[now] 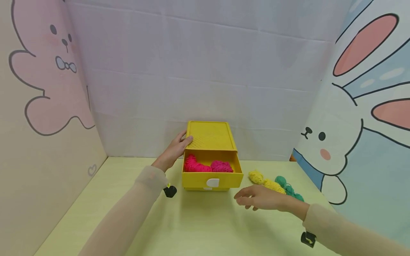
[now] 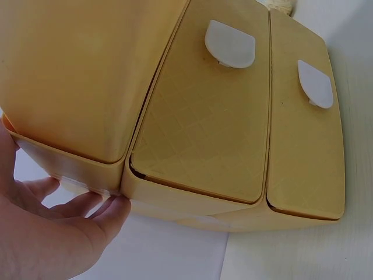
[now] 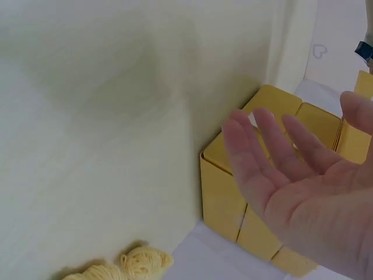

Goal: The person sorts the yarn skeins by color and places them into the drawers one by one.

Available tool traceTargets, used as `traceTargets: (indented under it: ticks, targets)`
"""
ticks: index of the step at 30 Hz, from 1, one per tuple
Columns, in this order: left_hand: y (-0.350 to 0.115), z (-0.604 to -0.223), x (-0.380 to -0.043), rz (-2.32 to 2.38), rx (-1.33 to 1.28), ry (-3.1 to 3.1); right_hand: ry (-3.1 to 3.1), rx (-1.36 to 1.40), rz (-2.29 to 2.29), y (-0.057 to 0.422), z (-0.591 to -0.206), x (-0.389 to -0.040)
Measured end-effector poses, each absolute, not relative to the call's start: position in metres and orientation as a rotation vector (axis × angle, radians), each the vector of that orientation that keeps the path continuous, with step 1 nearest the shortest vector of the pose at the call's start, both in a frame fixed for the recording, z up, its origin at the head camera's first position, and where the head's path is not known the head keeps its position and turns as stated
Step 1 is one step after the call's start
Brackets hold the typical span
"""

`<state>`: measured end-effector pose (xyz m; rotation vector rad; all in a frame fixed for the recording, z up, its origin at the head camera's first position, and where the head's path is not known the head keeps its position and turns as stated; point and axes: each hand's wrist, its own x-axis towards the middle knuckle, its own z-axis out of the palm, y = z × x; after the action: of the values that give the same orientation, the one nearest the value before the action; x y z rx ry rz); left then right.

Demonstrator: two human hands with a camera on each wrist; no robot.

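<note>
A yellow drawer box (image 1: 211, 135) stands against the back wall, with its top drawer (image 1: 196, 180) pulled out. In that drawer lie a bright pink yarn skein (image 1: 196, 165) and a magenta yarn ball (image 1: 222, 166). My left hand (image 1: 173, 152) rests on the box's upper left corner, thumb over the top, fingertips against the side wall. The left wrist view shows two closed drawers (image 2: 204, 116) below, each with a white handle. Holding nothing, my right hand (image 1: 264, 198) hovers in front of the box's right side, fingers loosely bent.
On the table (image 1: 205, 227), right of the box, lie yellow yarn (image 1: 256, 176) and green yarn (image 1: 280, 181), partly behind my right hand. Walls with cartoon rabbits (image 1: 339, 149) and a pink figure (image 1: 54, 96) bound the sides.
</note>
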<state>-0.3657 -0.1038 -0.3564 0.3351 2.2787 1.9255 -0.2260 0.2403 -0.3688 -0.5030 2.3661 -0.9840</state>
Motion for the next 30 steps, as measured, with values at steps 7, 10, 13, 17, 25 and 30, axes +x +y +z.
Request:
traceTargets:
  ticks: [7, 10, 13, 17, 25, 30]
  targets:
    - [-0.103, -0.357, -0.366, 1.928, 0.329, 2.281, 2.068, -0.572, -1.236, 0.216, -0.377, -0.225]
    - [-0.103, -0.358, -0.367, 1.929, 0.326, 2.28, 1.951, -0.541, -1.367, 0.204, -0.375, -0.225]
    - [-0.103, -0.358, -0.368, 1.929, 0.325, 2.284, 1.842, -0.485, -1.484, 0.193, -0.375, -0.224]
    - [-0.102, -0.359, -0.368, 1.928, 0.31, 2.292, 1.734, -0.417, -1.593, 0.181, -0.376, -0.224]
    - [-0.101, -0.357, -0.366, 1.936, 0.307, 2.285, 1.59, -0.329, -1.737, 0.169, -0.379, -0.224]
    - [-0.102, -0.357, -0.366, 1.927, 0.297, 2.293, 1.573, -0.284, -1.795, 0.159, -0.378, -0.222]
